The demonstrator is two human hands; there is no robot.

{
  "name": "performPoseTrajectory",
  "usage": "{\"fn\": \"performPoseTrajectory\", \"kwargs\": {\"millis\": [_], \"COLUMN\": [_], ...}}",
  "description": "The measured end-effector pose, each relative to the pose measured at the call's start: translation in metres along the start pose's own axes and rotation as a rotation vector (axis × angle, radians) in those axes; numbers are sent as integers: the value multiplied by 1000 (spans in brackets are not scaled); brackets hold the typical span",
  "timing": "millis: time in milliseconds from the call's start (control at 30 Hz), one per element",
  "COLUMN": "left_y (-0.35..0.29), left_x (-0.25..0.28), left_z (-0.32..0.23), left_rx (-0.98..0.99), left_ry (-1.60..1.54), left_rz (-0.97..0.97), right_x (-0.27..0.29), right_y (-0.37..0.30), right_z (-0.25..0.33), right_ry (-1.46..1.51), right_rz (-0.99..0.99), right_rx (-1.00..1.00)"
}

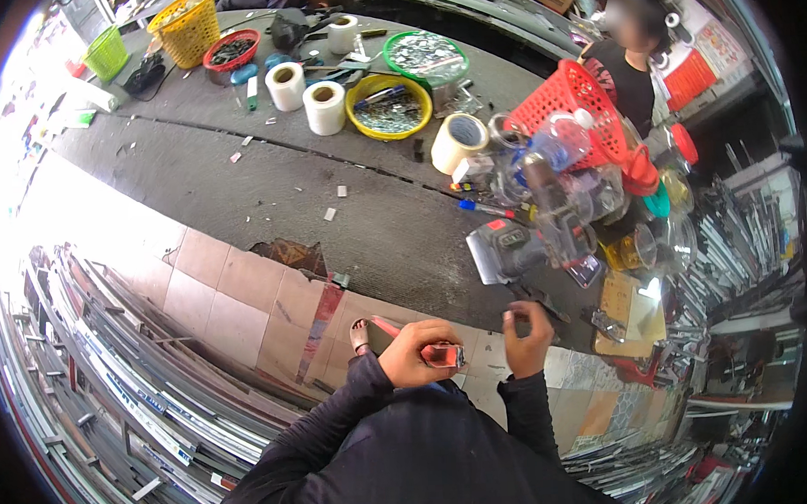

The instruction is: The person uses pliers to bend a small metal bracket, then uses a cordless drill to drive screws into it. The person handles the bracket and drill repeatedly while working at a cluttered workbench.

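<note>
My left hand [410, 353] is wrapped round a narrow reddish profile [444, 355] with a metal-edged end pointing right; a bit of it sticks out past the hand on the other side. To its right, apart from it, my right hand [529, 338] is raised with thumb and fingers curled together. Whatever those fingers may hold is too small to make out. Both hands are in front of the near bench edge. Just beyond the right hand, a cordless drill [511, 250] lies on the dark bench [375, 226].
Tape rolls [460, 141], a yellow bowl [389, 131] of small metal parts and a red basket [568, 101] crowd the bench. Long metal profiles [131, 399] are stacked at left. A person [626, 80] is across the bench at right. Tiled floor [235, 304] lies below.
</note>
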State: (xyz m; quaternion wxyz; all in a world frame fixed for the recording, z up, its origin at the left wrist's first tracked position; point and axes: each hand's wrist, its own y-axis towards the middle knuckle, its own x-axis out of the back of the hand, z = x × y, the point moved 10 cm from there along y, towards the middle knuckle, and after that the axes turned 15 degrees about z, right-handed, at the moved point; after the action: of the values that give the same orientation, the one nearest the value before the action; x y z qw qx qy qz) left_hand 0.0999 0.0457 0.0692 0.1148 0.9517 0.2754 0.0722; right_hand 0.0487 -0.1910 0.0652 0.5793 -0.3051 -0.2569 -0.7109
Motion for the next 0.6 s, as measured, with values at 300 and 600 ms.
{"fn": "performPoseTrajectory", "kwargs": {"millis": [300, 600], "left_y": [-23, -32], "left_x": [39, 60], "left_z": [3, 19], "left_rx": [25, 37], "left_ry": [-61, -96], "left_rz": [77, 137], "right_x": [-143, -193], "right_y": [133, 144], "right_z": [128, 120], "right_ry": [69, -87], "right_rz": [398, 320], "right_rx": [321, 283]}}
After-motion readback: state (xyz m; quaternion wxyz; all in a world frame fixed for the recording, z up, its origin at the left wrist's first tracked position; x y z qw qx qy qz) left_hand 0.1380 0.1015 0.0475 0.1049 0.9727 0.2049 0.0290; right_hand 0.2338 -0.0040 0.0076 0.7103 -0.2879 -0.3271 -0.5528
